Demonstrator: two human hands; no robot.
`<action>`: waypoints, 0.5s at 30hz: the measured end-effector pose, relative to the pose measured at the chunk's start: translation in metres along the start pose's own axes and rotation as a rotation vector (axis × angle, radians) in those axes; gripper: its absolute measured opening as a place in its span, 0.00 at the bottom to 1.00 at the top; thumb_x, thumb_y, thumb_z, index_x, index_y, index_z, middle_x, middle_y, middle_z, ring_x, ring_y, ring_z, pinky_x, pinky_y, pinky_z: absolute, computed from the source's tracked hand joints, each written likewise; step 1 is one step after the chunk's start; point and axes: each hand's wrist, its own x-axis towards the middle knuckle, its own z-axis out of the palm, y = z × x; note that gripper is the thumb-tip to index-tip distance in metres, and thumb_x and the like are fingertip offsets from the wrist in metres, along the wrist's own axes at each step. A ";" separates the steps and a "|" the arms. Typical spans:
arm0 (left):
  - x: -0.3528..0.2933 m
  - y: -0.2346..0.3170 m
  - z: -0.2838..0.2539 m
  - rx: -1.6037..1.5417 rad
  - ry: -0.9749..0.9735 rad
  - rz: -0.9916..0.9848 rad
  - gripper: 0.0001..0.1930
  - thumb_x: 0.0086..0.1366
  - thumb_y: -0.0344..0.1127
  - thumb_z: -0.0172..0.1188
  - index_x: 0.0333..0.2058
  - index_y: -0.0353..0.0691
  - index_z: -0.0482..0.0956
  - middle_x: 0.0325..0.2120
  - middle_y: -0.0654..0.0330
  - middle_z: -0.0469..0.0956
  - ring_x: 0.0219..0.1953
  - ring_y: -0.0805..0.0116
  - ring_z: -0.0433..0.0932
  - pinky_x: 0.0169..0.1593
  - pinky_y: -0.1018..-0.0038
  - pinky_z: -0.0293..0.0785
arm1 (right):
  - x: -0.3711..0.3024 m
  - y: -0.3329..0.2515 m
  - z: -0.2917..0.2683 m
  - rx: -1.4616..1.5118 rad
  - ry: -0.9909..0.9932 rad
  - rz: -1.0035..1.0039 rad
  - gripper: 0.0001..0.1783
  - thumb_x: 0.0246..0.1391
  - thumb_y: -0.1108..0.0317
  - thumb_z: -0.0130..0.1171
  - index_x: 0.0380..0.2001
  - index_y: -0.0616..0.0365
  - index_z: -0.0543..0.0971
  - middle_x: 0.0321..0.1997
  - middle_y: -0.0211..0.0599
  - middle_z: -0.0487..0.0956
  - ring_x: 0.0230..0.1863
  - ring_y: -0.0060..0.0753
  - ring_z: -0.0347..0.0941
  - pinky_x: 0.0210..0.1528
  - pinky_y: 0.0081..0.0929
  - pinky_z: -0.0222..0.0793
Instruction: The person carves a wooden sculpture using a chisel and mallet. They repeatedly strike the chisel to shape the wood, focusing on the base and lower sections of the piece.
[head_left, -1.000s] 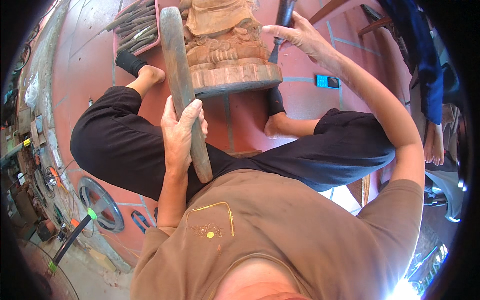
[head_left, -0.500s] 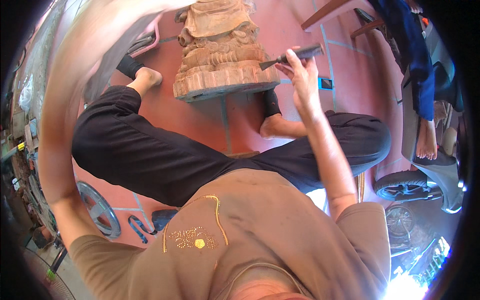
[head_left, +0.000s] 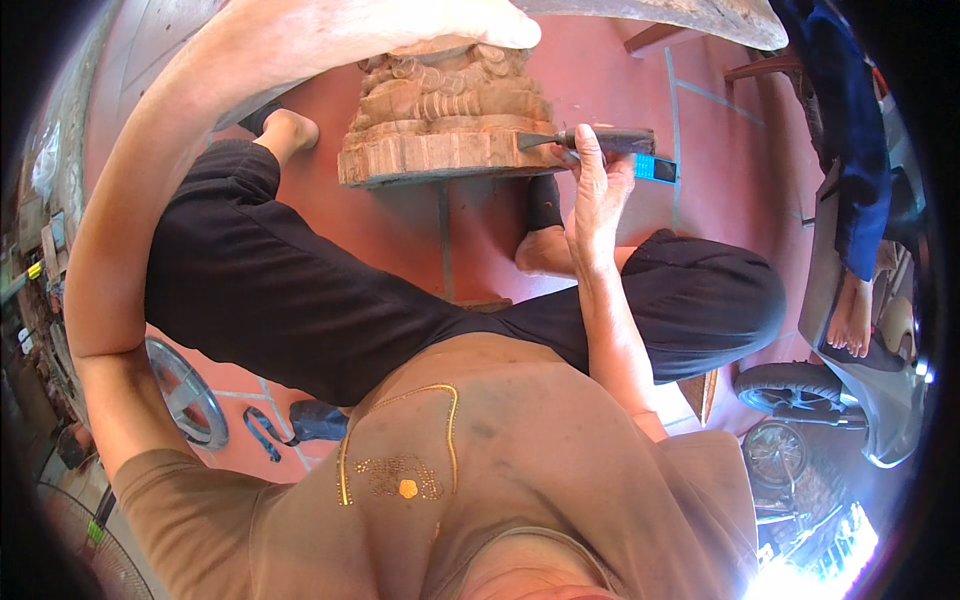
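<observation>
A carved wooden piece [head_left: 440,150] with a scalloped base stands on the tiles between my feet. My right hand [head_left: 600,185] is closed around a chisel [head_left: 625,141] with a dark handle. The chisel lies nearly level, its flat blade at the right part of the base's edge. My left arm arches up and over the carving. At the top edge my left hand [head_left: 490,24], partly cut off, grips a long grey-brown wooden mallet [head_left: 690,12]. The mallet reaches right, above the chisel, apart from it. Together hand and mallet hide the carving's upper part.
A blue phone-like device [head_left: 657,169] lies on the red tiles behind my right hand. Wooden legs [head_left: 660,40] stand at the upper right. Another person's bare foot [head_left: 850,318] and a motorbike wheel [head_left: 790,388] are at the right. A round metal rim [head_left: 188,395] lies left.
My left arm has swung in to the right, bringing the mallet into view over the carving. My right hand has lowered slightly, and the chisel has turned more level against the base.
</observation>
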 end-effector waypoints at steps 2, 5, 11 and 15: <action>-0.002 0.002 0.002 0.051 0.016 -0.014 0.35 0.62 0.27 0.68 0.68 0.36 0.67 0.60 0.50 0.77 0.54 0.67 0.81 0.61 0.71 0.75 | -0.002 -0.006 0.009 -0.031 -0.034 -0.020 0.15 0.63 0.70 0.67 0.48 0.58 0.73 0.42 0.33 0.76 0.40 0.25 0.78 0.43 0.30 0.84; -0.004 -0.015 0.008 0.330 0.054 0.227 0.35 0.63 0.28 0.68 0.68 0.36 0.66 0.61 0.48 0.76 0.54 0.65 0.82 0.62 0.70 0.75 | -0.002 -0.009 0.013 -0.087 -0.064 -0.067 0.14 0.63 0.71 0.67 0.46 0.59 0.73 0.42 0.33 0.76 0.40 0.26 0.78 0.41 0.32 0.86; 0.018 -0.029 0.002 0.324 -0.074 0.169 0.37 0.64 0.30 0.68 0.70 0.36 0.64 0.62 0.45 0.75 0.53 0.59 0.83 0.60 0.66 0.77 | -0.002 -0.006 0.012 -0.049 -0.026 -0.012 0.17 0.64 0.71 0.66 0.52 0.60 0.73 0.42 0.34 0.80 0.38 0.26 0.79 0.44 0.26 0.78; 0.021 -0.028 0.006 0.385 -0.084 0.136 0.37 0.64 0.32 0.68 0.70 0.36 0.64 0.61 0.43 0.75 0.53 0.57 0.84 0.59 0.66 0.78 | 0.000 -0.005 0.007 -0.079 -0.044 -0.044 0.18 0.63 0.70 0.67 0.52 0.60 0.73 0.43 0.34 0.80 0.38 0.26 0.79 0.45 0.27 0.77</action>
